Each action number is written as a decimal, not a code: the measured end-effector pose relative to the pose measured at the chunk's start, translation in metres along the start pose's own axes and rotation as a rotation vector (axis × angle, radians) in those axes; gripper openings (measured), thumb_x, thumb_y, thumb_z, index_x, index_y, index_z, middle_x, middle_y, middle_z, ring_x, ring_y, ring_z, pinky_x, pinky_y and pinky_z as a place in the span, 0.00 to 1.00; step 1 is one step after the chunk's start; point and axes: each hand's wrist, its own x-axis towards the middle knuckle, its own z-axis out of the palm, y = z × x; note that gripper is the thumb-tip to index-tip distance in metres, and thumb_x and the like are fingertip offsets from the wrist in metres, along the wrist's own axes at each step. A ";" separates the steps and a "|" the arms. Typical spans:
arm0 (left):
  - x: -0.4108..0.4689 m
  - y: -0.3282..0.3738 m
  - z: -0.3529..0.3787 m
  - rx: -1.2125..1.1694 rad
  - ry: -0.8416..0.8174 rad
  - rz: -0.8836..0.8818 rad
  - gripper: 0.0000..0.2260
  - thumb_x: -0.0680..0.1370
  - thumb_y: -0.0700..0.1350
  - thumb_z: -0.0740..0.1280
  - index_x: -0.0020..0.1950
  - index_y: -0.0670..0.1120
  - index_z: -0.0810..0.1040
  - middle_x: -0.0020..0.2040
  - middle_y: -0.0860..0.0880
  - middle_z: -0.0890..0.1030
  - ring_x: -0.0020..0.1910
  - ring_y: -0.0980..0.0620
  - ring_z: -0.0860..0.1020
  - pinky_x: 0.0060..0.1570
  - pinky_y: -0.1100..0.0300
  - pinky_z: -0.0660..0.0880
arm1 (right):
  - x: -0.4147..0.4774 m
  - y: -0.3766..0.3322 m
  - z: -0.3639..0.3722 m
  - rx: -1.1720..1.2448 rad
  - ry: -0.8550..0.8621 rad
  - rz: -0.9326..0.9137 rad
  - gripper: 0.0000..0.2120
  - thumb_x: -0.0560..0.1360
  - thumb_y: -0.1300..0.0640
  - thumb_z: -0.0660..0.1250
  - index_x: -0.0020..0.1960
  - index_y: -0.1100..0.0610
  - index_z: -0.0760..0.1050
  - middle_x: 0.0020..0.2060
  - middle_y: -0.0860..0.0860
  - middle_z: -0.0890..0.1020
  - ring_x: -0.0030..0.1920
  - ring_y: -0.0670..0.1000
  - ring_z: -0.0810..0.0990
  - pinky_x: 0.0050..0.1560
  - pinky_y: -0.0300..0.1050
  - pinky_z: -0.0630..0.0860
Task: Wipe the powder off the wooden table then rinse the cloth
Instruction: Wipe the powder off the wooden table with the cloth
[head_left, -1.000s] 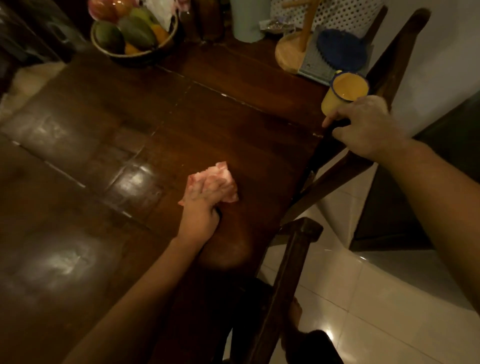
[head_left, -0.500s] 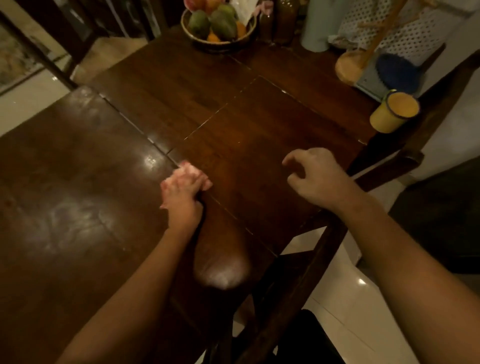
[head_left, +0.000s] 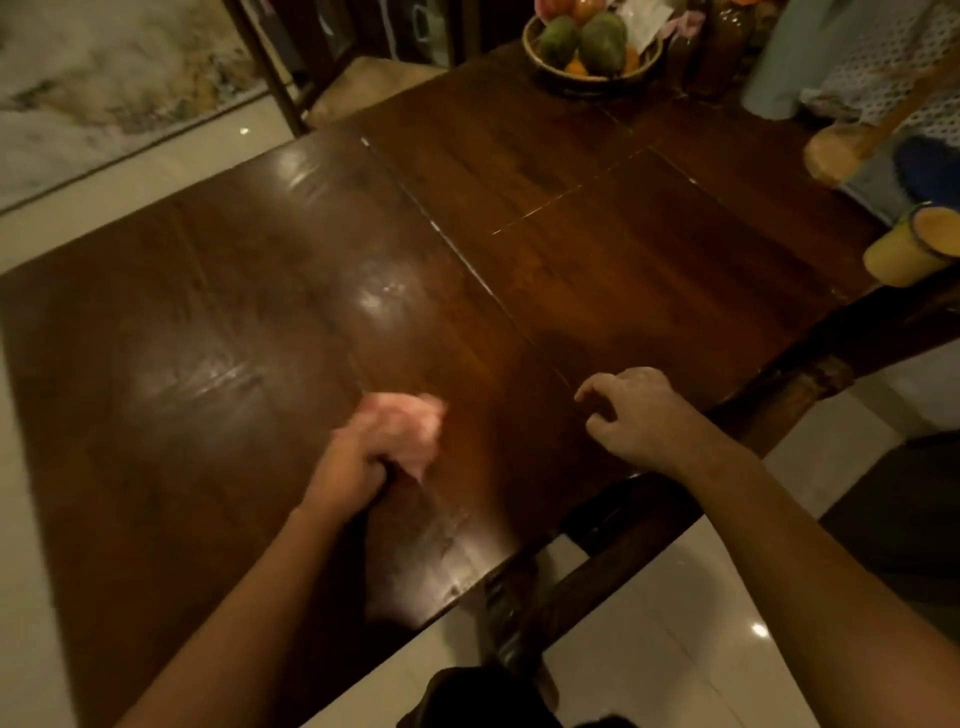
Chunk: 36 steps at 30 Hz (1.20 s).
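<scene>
Entry: wiping step; rinse not begun. My left hand (head_left: 358, 457) clenches the bunched pink cloth (head_left: 410, 421), pressed on the wooden table (head_left: 597, 291); right hand (head_left: 639, 415) to its right — loosely curled, empty. Next, I judge: sweep onward from the grip, keeping pressure.
</scene>
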 end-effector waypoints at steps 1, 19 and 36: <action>-0.014 -0.021 -0.012 0.050 0.171 -0.173 0.25 0.70 0.32 0.60 0.55 0.58 0.84 0.66 0.67 0.75 0.69 0.57 0.72 0.70 0.64 0.65 | 0.000 -0.005 0.007 0.011 -0.004 -0.019 0.16 0.79 0.46 0.63 0.67 0.42 0.70 0.64 0.52 0.72 0.71 0.55 0.65 0.64 0.55 0.70; -0.109 -0.051 -0.037 0.409 0.018 -0.396 0.33 0.77 0.31 0.59 0.76 0.61 0.64 0.80 0.48 0.57 0.79 0.39 0.50 0.74 0.36 0.52 | -0.057 -0.178 0.113 0.075 -0.309 -0.222 0.21 0.78 0.46 0.64 0.70 0.44 0.68 0.66 0.55 0.72 0.64 0.57 0.72 0.64 0.55 0.74; 0.093 -0.167 -0.149 0.611 -0.090 -0.269 0.30 0.81 0.41 0.56 0.80 0.58 0.53 0.82 0.50 0.49 0.80 0.43 0.48 0.75 0.35 0.45 | 0.020 -0.217 0.249 -0.168 0.354 0.225 0.33 0.77 0.34 0.51 0.79 0.44 0.55 0.79 0.59 0.55 0.80 0.65 0.47 0.74 0.74 0.48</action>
